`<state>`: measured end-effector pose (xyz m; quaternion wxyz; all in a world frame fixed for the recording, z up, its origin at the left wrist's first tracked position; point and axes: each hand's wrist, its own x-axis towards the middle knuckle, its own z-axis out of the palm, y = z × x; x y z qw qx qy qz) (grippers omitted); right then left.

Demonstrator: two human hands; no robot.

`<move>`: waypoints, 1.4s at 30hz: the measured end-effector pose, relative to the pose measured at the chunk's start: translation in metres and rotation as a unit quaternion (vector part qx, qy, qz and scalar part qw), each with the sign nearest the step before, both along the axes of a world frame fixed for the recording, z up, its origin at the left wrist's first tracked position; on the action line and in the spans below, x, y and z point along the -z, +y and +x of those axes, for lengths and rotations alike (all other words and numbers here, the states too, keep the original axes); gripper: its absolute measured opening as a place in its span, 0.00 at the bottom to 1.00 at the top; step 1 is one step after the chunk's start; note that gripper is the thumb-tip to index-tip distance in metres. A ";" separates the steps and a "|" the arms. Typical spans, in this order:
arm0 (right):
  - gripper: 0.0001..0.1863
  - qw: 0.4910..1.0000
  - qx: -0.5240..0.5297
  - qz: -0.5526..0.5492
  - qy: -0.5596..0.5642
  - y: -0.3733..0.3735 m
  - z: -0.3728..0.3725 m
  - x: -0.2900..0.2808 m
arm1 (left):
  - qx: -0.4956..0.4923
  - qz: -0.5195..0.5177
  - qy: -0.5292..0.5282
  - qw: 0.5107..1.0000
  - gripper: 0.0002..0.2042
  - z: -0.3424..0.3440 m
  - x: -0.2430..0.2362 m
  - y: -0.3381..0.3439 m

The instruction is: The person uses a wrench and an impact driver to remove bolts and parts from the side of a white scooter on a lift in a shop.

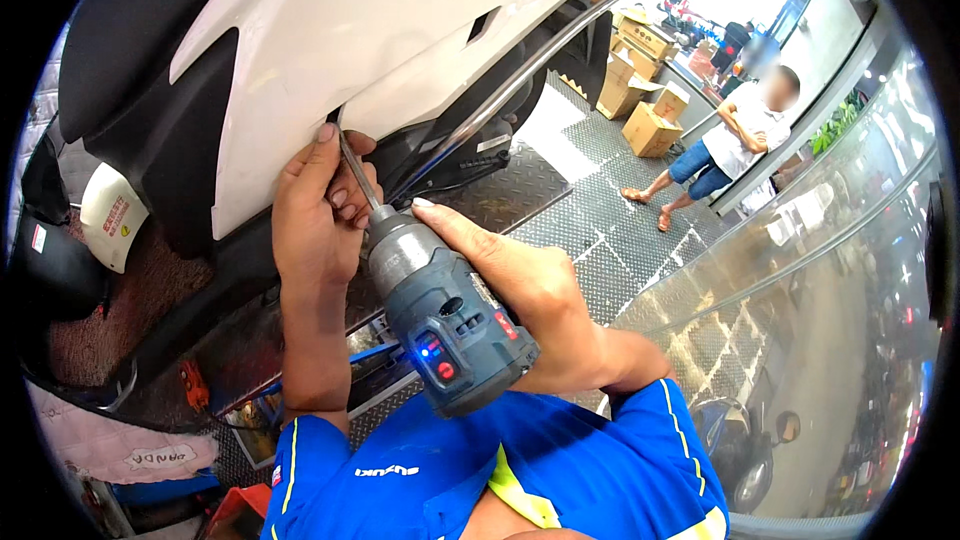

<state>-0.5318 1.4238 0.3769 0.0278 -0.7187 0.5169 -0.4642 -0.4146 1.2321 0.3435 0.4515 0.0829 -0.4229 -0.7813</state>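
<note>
My right hand (pixel 535 285) is wrapped round a dark grey cordless driver (pixel 440 300), thumb along its top near the chuck; the driver's handle is hidden. A blue light glows at its rear end. From its nose a long thin driver bit (pixel 358 168) runs up to a slot at the lower edge of a white scooter body panel (pixel 320 35). My left hand (pixel 318 195) is closed about the bit's far end, thumb and fingertips against the panel. Whether a screw sits at the tip is hidden.
A chrome rail (pixel 520 75) runs beside the panel above a dark metal platform (pixel 525 185). Cardboard boxes (pixel 652 130) stand farther off. A person (pixel 745 130) leans by a doorway, arms folded. Transparent sheeting (pixel 800 340) hangs at the right. A white cover piece (pixel 110 215) lies left.
</note>
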 end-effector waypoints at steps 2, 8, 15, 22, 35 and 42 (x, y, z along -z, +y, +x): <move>0.43 1.000 -0.009 -0.030 0.001 -0.004 -0.002 0.006 | -0.001 0.000 0.000 1.000 0.18 0.000 0.000 0.001; 0.43 1.000 0.002 0.005 0.008 0.001 -0.003 0.007 | -0.016 0.006 0.005 1.000 0.17 -0.001 0.002 0.005; 0.46 0.996 0.038 0.056 0.057 0.002 0.005 -0.008 | -0.051 0.064 -0.018 0.996 0.21 -0.003 -0.012 0.023; 0.47 0.996 0.041 0.049 0.054 0.005 0.005 -0.002 | -0.037 0.056 -0.016 0.998 0.23 -0.005 -0.004 0.017; 0.48 0.996 0.044 0.047 0.058 0.010 0.006 0.001 | -0.087 0.021 -0.063 0.994 0.24 0.002 0.004 0.027; 0.49 0.997 0.032 0.035 0.054 0.012 0.008 0.000 | -0.025 0.028 -0.110 0.993 0.24 0.024 0.042 0.053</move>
